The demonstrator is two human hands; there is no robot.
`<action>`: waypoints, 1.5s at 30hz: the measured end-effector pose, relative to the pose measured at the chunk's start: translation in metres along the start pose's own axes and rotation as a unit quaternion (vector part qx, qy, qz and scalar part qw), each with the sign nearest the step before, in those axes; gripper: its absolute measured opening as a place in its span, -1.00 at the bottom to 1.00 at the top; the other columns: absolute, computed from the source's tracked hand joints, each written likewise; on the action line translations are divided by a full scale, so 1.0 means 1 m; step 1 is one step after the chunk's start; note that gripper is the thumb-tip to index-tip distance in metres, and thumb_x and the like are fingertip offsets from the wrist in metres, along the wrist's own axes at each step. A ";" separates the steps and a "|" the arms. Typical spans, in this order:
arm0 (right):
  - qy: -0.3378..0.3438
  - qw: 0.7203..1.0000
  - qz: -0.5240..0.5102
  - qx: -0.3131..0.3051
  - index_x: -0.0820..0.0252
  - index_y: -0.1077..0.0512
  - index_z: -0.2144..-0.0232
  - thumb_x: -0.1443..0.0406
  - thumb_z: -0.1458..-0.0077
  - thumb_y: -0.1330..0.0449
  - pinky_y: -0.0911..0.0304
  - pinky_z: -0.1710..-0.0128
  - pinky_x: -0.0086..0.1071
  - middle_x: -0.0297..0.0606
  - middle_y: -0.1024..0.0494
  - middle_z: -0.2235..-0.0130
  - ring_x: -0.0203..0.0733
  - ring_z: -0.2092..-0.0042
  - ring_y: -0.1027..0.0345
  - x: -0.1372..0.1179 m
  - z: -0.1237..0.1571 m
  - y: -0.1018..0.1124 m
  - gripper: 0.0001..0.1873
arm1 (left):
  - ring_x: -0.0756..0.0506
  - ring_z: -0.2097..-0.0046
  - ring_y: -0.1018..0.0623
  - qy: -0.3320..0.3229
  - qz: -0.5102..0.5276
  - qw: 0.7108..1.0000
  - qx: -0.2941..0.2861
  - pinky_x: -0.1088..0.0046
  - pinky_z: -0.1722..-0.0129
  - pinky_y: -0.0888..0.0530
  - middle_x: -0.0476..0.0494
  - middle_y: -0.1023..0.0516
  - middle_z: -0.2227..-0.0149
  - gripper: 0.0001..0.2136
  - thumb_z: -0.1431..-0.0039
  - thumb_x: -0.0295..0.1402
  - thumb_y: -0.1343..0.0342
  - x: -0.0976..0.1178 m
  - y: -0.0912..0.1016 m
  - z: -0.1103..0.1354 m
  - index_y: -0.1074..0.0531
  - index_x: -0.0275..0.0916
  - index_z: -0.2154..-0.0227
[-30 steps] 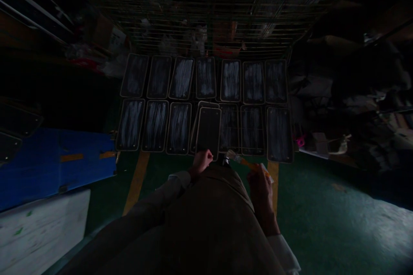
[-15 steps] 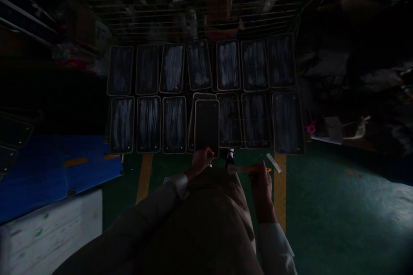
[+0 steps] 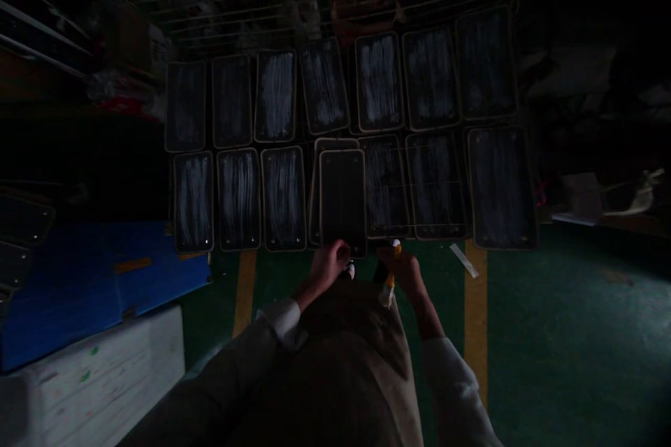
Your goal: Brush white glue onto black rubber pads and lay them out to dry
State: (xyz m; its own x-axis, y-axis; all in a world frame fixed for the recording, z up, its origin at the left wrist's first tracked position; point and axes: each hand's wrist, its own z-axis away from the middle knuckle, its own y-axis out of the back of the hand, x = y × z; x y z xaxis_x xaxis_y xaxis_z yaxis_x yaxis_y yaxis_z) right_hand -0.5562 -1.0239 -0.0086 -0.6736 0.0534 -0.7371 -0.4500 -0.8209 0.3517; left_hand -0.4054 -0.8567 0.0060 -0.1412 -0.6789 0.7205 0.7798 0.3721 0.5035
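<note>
A dark rectangular panel (image 3: 342, 199) with a pale rim and small corner dots lies over another panel in the near row. Its surface is plain, without white streaks. At its near left corner, my left hand (image 3: 329, 265) has its fingers closed on the edge. To the right of that corner, my right hand (image 3: 409, 271) is wrapped round a paintbrush (image 3: 388, 285) with a yellow handle. The whitish bristles point down toward my body, away from the panel. White-streaked panels, such as one on the left (image 3: 283, 197) and one on the right (image 3: 385, 185), flank the plain one.
Several more streaked panels (image 3: 379, 82) form a far row before a wire rack (image 3: 251, 21). A blue surface (image 3: 63, 286) and a white board (image 3: 115, 363) are at left. The green floor (image 3: 556, 335) has yellow stripes (image 3: 476, 321) and a white strip (image 3: 464, 260).
My right hand has moved left toward the plain panel, and the brush has swung from lying sideways to bristles pointing at my body. The left hand stays at the panel's corner.
</note>
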 end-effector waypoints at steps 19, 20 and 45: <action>0.021 0.986 -0.059 -0.155 0.19 -0.35 0.59 -0.10 0.09 -0.24 0.00 0.54 -0.46 -0.45 -0.25 0.60 -0.37 0.51 -0.06 -0.003 -0.019 -0.031 -0.52 | -0.10 0.27 -0.61 -0.084 -0.206 0.975 0.014 0.48 0.35 -0.38 -0.13 -0.64 0.28 -0.91 -0.27 -0.36 -0.11 0.012 -0.003 0.012 -0.47 -0.20 0.22; 0.021 0.986 -0.060 -0.156 0.19 -0.34 0.59 -0.10 0.08 -0.24 0.00 0.54 -0.46 -0.45 -0.25 0.60 -0.37 0.51 -0.06 -0.004 -0.019 -0.031 -0.53 | -0.11 0.26 -0.61 -0.086 -0.225 0.971 0.008 0.46 0.35 -0.37 -0.15 -0.64 0.27 -0.90 -0.28 -0.36 -0.09 0.014 -0.003 0.012 -0.47 -0.21 0.21; -0.006 0.992 0.066 -0.109 0.16 -0.41 0.64 -0.08 0.04 -0.19 -0.06 0.52 -0.44 -0.37 -0.39 0.63 -0.31 0.54 -0.23 -0.008 -0.020 -0.031 -0.55 | -0.04 0.43 -0.58 0.072 0.282 0.957 0.003 0.46 0.39 -0.50 -0.01 -0.51 0.47 -0.83 -0.13 -0.26 -0.17 0.012 0.010 0.001 -0.38 -0.26 0.36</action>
State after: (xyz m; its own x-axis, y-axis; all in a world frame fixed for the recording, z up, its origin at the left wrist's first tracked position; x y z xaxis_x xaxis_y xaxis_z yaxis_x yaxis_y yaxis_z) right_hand -0.5248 -1.0109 -0.0248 -0.7250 -0.0566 -0.6864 -0.2217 -0.9244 0.3104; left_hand -0.3994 -0.8606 0.0203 0.3871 -0.4485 0.8056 0.7035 0.7084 0.0563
